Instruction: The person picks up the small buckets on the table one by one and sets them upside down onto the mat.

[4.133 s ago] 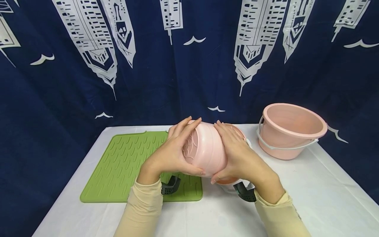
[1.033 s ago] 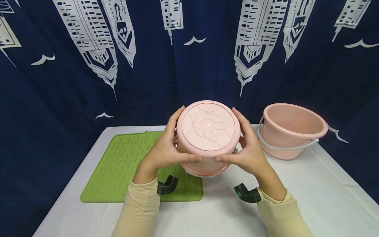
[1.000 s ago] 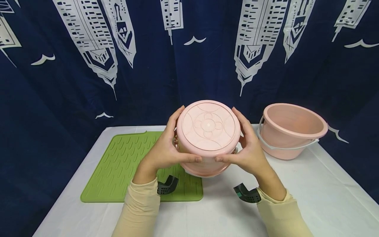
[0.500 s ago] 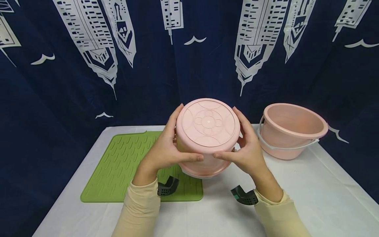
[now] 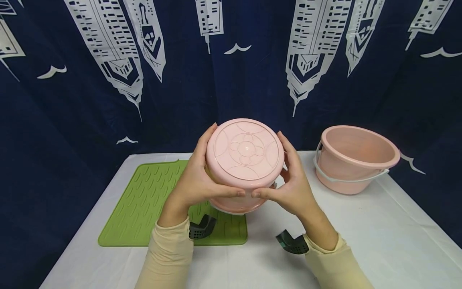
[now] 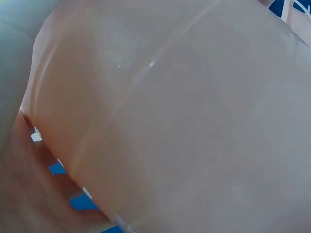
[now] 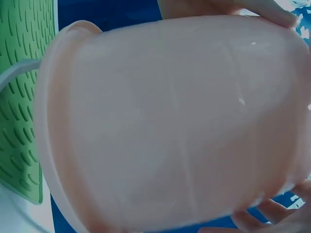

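Observation:
A small pink bucket (image 5: 247,149) is held bottom up above the table, its flower-patterned base tilted toward the head camera. My left hand (image 5: 193,176) grips its left side, with the thumb along the near wall. Round the right side curls my right hand (image 5: 294,182), its thumb pointing at the other thumb. The bucket's wall (image 6: 170,121) fills most of the left wrist view. In the right wrist view, the rim of the bucket (image 7: 53,121) is at the left, beside part of a pale handle (image 7: 19,72). Its inside is hidden.
Below and to the left lies a green ridged mat (image 5: 144,208) on the white-covered table (image 5: 267,267). At the back right stands another pink bucket (image 5: 343,170), upright, with its white handle lowered. A dark blue patterned curtain (image 5: 216,92) hangs behind the table.
The held bucket was turned sideways about four seconds ago; now its base faces up toward the head camera. Over the last half second both hands have shifted it slightly left.

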`<state>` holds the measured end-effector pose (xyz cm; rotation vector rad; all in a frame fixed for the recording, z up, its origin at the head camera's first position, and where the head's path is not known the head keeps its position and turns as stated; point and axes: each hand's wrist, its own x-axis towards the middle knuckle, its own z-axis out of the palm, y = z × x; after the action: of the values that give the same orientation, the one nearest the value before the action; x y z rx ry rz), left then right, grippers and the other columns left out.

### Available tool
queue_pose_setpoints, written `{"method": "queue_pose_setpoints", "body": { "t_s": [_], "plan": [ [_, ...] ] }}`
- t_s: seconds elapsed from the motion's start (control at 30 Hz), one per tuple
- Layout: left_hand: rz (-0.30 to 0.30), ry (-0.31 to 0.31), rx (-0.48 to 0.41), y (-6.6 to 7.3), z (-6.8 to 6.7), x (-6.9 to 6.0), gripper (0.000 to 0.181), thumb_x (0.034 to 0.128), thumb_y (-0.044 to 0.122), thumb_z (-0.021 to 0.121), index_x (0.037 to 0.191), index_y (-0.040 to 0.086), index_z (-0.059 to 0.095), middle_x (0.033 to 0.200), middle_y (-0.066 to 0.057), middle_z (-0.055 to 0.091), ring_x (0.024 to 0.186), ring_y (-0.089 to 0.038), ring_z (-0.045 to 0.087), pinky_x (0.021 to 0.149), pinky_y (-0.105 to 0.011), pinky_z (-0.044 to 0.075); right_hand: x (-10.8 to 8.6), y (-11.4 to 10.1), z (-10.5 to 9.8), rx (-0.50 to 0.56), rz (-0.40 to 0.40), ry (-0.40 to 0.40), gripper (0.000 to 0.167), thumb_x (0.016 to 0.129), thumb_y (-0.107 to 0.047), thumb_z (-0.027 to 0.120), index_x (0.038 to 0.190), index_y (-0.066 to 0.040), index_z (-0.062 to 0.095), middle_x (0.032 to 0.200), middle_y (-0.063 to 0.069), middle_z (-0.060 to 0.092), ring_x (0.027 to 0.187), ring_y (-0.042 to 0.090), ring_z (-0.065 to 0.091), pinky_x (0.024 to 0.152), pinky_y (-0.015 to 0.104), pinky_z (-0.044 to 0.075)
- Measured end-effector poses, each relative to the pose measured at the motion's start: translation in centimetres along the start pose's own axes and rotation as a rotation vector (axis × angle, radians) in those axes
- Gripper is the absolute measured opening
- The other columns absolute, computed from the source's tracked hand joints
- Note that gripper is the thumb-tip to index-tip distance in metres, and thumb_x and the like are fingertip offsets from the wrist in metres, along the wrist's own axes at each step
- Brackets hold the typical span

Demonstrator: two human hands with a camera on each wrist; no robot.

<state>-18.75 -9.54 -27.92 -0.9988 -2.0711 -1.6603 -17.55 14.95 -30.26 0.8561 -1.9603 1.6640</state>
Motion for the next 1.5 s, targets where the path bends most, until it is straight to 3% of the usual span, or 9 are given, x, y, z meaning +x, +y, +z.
{"method": "queue_pose_setpoints", "body": {
  "t_s": [0.1, 0.17, 0.33, 0.4, 0.7, 0.87, 1.03, 1.3, 1.5],
  "plan": [
    [-0.012, 0.022, 0.013, 0.2, -0.5, -0.1, 0.142, 0.049, 0.011, 0.104, 0.161, 0.025, 0.017, 0.159, 0.01, 0.031, 0.14, -0.012, 0.038, 0.115, -0.034, 0.031, 0.0, -0.1, -0.1, -0.039, 0.028, -0.018, 0.13, 0.06, -0.025, 0.1, 0.162, -0.019, 0.019, 0.162, 0.004, 0.025, 0.146, 0.023, 0.03, 0.113, 0.044, 0.033],
    [-0.037, 0.039, 0.025, 1.0, -1.0, -0.2, 0.142, 0.0494, 0.007, 0.103, 0.161, 0.022, 0.017, 0.159, 0.006, 0.032, 0.139, -0.012, 0.039, 0.114, -0.034, 0.031, 0.0, -0.2, -0.2, -0.067, 0.043, -0.024, 0.13, 0.061, -0.037, 0.098, 0.162, -0.022, 0.018, 0.162, 0.004, 0.023, 0.147, 0.022, 0.028, 0.114, 0.051, 0.029],
    [-0.066, 0.097, 0.106, 1.0, -2.5, -0.6, 0.14, 0.0502, 0.014, 0.104, 0.161, 0.027, 0.019, 0.157, 0.008, 0.034, 0.139, -0.011, 0.038, 0.114, -0.036, 0.032, 0.1, 0.0, -0.4, -0.084, 0.053, -0.034, 0.128, 0.062, -0.053, 0.091, 0.162, -0.024, 0.017, 0.162, 0.004, 0.022, 0.148, 0.022, 0.025, 0.114, 0.057, 0.026],
    [-0.073, 0.128, 0.146, 0.4, -3.3, -0.8, 0.139, 0.0498, 0.02, 0.104, 0.16, 0.032, 0.02, 0.157, 0.012, 0.032, 0.139, -0.009, 0.037, 0.114, -0.037, 0.032, 0.0, 0.2, -0.6, -0.083, 0.053, -0.034, 0.127, 0.063, -0.054, 0.089, 0.162, -0.023, 0.017, 0.162, 0.005, 0.022, 0.148, 0.022, 0.025, 0.114, 0.058, 0.025],
    [-0.191, 0.275, 0.287, 1.9, -5.9, -1.8, 0.14, 0.0504, 0.011, 0.103, 0.162, 0.018, 0.018, 0.16, 0.004, 0.029, 0.141, -0.013, 0.032, 0.114, -0.039, 0.029, 0.1, 0.1, -2.3, -0.098, 0.084, 0.018, 0.124, 0.066, -0.036, 0.094, 0.162, -0.021, 0.018, 0.162, 0.003, 0.023, 0.148, 0.022, 0.025, 0.114, 0.057, 0.025],
    [-0.242, 0.346, 0.43, 2.0, -7.1, -2.3, 0.14, 0.0505, 0.03, 0.104, 0.161, 0.029, 0.019, 0.161, 0.007, 0.026, 0.141, -0.015, 0.031, 0.114, -0.044, 0.029, 0.3, 0.0, -3.4, -0.111, 0.107, 0.055, 0.123, 0.066, -0.027, 0.096, 0.162, -0.021, 0.019, 0.162, 0.004, 0.023, 0.148, 0.025, 0.026, 0.113, 0.057, 0.026],
    [-0.277, 0.387, 0.526, 1.4, -8.1, -2.9, 0.141, 0.048, 0.042, 0.103, 0.161, 0.036, 0.019, 0.161, 0.008, 0.025, 0.141, -0.02, 0.032, 0.111, -0.053, 0.03, 0.4, -0.1, -4.5, -0.118, 0.143, 0.097, 0.122, 0.068, -0.013, 0.095, 0.162, -0.022, 0.018, 0.162, 0.005, 0.022, 0.148, 0.028, 0.025, 0.114, 0.056, 0.026],
    [-0.334, 0.41, 0.507, 0.0, -10.0, -3.6, 0.143, 0.0513, 0.033, 0.103, 0.162, 0.03, 0.013, 0.162, 0.003, 0.024, 0.143, -0.02, 0.029, 0.113, -0.049, 0.028, 0.4, 0.1, -5.8, -0.128, 0.2, 0.192, 0.115, 0.074, -0.006, 0.091, 0.162, -0.021, 0.019, 0.162, 0.009, 0.023, 0.148, 0.031, 0.026, 0.115, 0.054, 0.025],
    [-0.388, 0.407, 0.58, -2.3, -10.7, -3.8, 0.144, 0.0496, 0.03, 0.104, 0.162, 0.017, 0.014, 0.162, -0.006, 0.024, 0.144, -0.028, 0.026, 0.113, -0.057, 0.024, 0.4, 0.4, -5.8, -0.12, 0.203, 0.187, 0.115, 0.073, -0.008, 0.092, 0.162, -0.021, 0.019, 0.162, 0.01, 0.023, 0.147, 0.032, 0.027, 0.115, 0.054, 0.025]
  ]
}}
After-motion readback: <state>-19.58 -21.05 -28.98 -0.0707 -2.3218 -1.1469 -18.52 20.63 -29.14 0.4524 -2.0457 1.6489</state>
